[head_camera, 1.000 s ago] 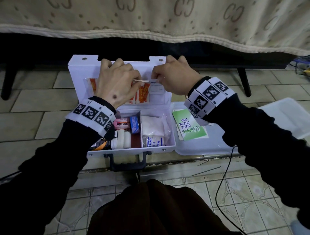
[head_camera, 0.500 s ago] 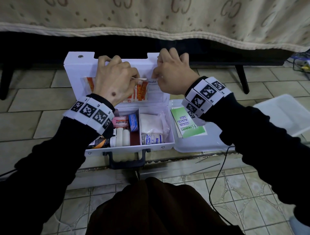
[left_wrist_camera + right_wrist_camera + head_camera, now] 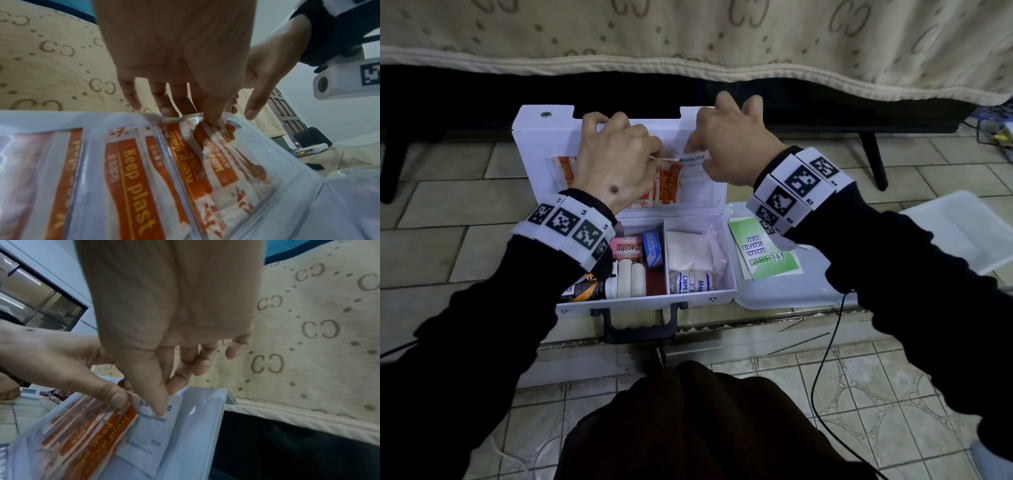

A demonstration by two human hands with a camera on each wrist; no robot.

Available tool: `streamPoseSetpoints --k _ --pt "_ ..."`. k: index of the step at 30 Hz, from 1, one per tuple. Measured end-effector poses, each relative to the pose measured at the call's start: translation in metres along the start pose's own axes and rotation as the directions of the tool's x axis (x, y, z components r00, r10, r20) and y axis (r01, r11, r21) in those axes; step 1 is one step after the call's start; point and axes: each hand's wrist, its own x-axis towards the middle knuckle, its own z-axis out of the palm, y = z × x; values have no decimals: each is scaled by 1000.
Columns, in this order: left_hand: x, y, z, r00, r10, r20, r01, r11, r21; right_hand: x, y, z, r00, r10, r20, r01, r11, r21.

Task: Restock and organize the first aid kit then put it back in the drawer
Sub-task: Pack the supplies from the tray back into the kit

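Pinching the alcohol pad (image 3: 692,159), right hand (image 3: 732,147) apparently sits higher than before; left hand (image 3: 616,164) pinches plasters (image 3: 185,155); tiled floor (image 3: 441,212).

Head looks down; wrist views, close, share the kit lid (image 3: 534,137).

head dim, sharp, edges bowed | wrists brighter, soft blur, wrapper glare

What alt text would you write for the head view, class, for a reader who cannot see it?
Two hands work at the raised lid of an open white first aid kit on a tiled floor: the left hand holds plasters, the right hand pinches an alcohol pad.
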Motion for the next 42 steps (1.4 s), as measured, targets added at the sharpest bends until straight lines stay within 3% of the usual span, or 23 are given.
streamPoseSetpoints --k 8,23,28,32,36,38,42 --pt "-1 0 -1 1000 1 0 -1 1000 -9 -2 1 1 993 96 65 -97 995 16" --pt "1 1 -2 1000 -12 11 12 1000 -6 6 -3 8 980 143 139 -140 990 -30" --pt "2 1 -1 1000 -16 26 16 1000 -24 0 4 10 982 139 126 -154 980 124" --pt "2 0 0 1000 -9 14 10 999 -43 -8 14 19 992 116 45 -124 954 274" --pt "1 -2 1 1000 -7 -3 7 997 -78 -16 36 32 991 130 -31 -92 831 549" --pt "-1 -2 3 1000 0 -22 -1 996 -89 -24 53 38 972 231 -51 -151 772 618" --pt "-3 -2 5 999 4 -55 -9 996 -88 -49 98 56 866 476 154 -476 689 547"
